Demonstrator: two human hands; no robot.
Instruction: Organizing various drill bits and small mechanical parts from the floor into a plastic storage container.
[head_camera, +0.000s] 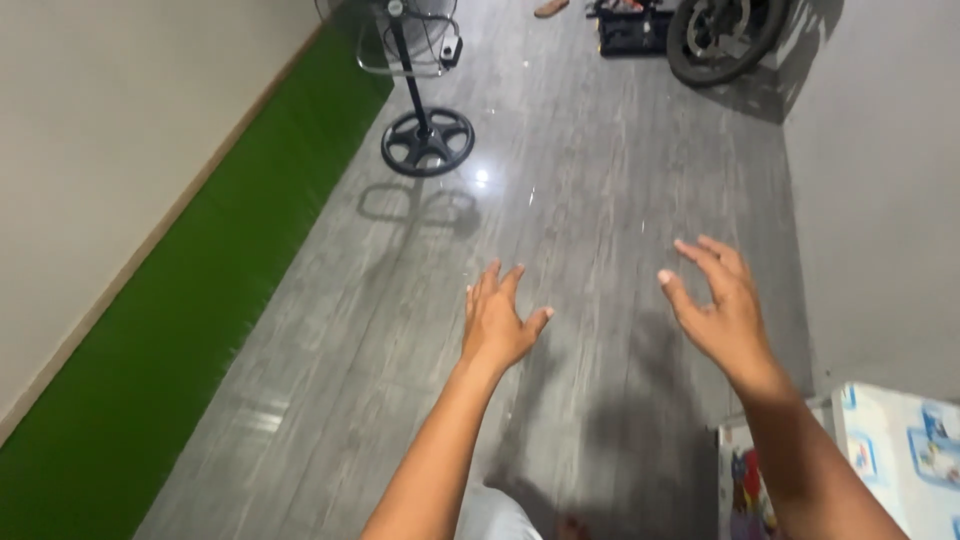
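A floor (600, 200) of grey wood-grain planks is seen from above, glossy enough that a light spot is reflected on it ahead of the fingers. A strip of green artificial turf (200, 300) is laid along the floor's edge, well to the left of the left fingers, and is bounded by a plain pale wall (120, 150) with a thin tan skirting. A second plain grey wall (880, 200) is noted to the right of the right fingers.

Well ahead of the left fingers, a standing fan (425, 110) is observed: a black upright pole on a round, spoked black base, with a wire cage partly cut off by the frame's top edge. Farther ahead of the right fingers, a black rubber wheel (720, 35) is leaned by the wall, with a dark box-like item (632, 30) just beside it; its kind cannot be told. Below and behind the right fingers, a pale cabinet (890, 450) with blue printed panels is set against the wall.

The left hand (497, 325) is held out over the bare floor, palm down, fingers spread and empty. The right hand (722, 305) is held likewise, fingers slightly curled, apart, nothing gripped. The 2 hands are kept well apart, and their shadows are cast on the floor beneath.
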